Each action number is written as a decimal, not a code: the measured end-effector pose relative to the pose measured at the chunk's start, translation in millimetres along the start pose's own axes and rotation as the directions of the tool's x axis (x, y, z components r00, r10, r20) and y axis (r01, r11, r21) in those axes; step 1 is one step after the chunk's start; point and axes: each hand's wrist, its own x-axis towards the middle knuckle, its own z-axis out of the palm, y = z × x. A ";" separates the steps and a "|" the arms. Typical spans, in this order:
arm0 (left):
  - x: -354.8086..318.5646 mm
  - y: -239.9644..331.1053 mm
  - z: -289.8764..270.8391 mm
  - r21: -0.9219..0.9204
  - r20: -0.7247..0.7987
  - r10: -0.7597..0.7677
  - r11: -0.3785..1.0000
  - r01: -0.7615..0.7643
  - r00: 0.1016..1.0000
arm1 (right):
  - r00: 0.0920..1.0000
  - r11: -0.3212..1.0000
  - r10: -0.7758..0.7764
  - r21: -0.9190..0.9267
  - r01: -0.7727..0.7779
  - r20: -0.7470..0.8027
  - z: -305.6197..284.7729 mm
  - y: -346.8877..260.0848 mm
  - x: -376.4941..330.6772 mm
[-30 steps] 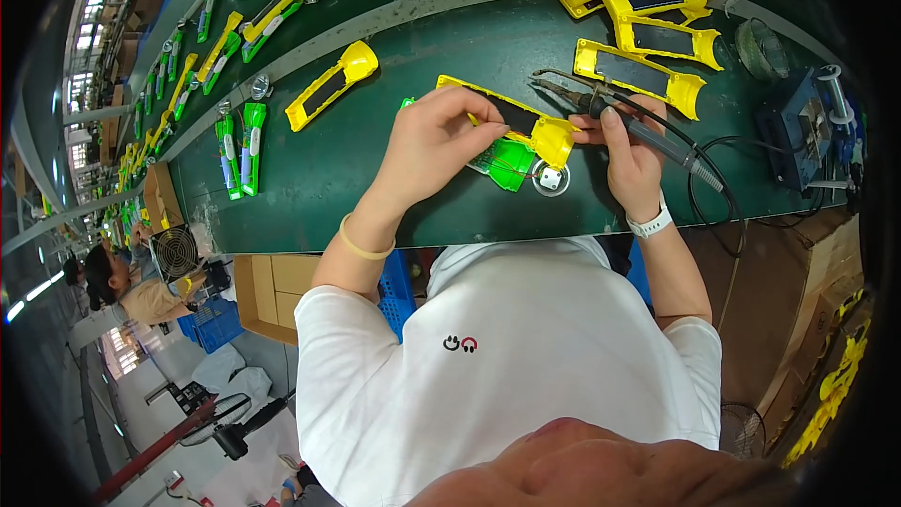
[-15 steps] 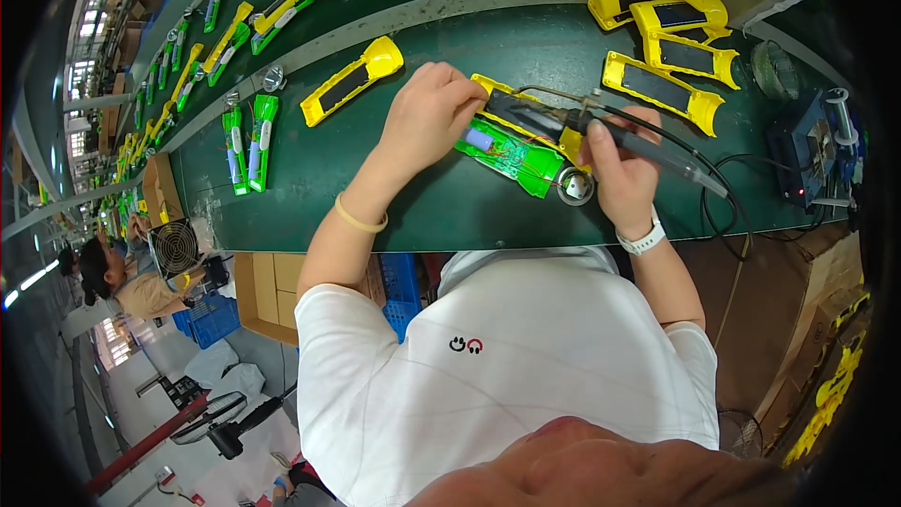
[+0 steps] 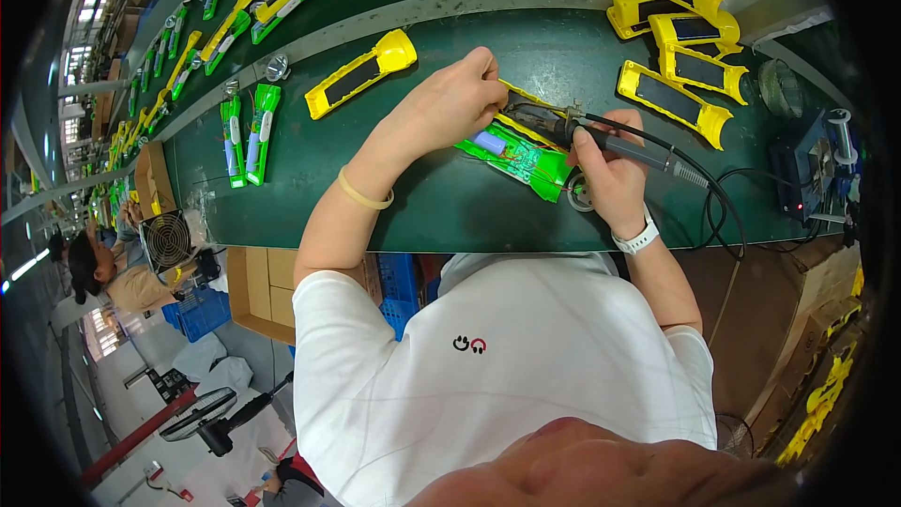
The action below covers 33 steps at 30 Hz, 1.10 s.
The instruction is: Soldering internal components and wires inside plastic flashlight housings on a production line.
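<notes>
An opened green flashlight half (image 3: 518, 158) with a blue battery cell and thin wires lies on the dark green belt (image 3: 441, 207). A yellow shell half peeks out beside it. My left hand (image 3: 457, 99) pinches something small at the top edge of the green half. My right hand (image 3: 605, 164) grips a soldering iron (image 3: 627, 146), its tip pointing left over the wiring. A white watch sits on my right wrist and a yellow band on my left.
Several yellow flashlight shells (image 3: 672, 33) lie at the upper right, one more yellow shell (image 3: 362, 74) at the upper left of my hands. Green halves (image 3: 246, 133) lie further left. A soldering station (image 3: 815, 169) stands at the right. A fan (image 3: 169, 240) and a person sit lower left.
The green half has been laid flat with its inside facing up. My left hand moved onto its top edge, and the soldering iron tip came down over the wiring.
</notes>
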 end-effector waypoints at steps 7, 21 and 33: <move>-0.2 0.1 1.2 0.023 -0.025 0.002 1.000 -0.002 1.000 | 1.000 0.998 -0.028 -0.052 0.028 0.014 2.2 2.0 3.3; 4.4 2.9 -2.8 0.056 0.040 -0.046 0.997 0.044 0.998 | 0.896 0.943 -0.320 -0.017 0.331 -0.307 -174.1 -17.6 -6.2; 7.2 8.2 -3.5 0.091 0.110 -0.110 0.991 0.100 0.988 | 0.979 0.943 -0.195 0.262 0.206 -0.068 -113.0 6.0 -20.3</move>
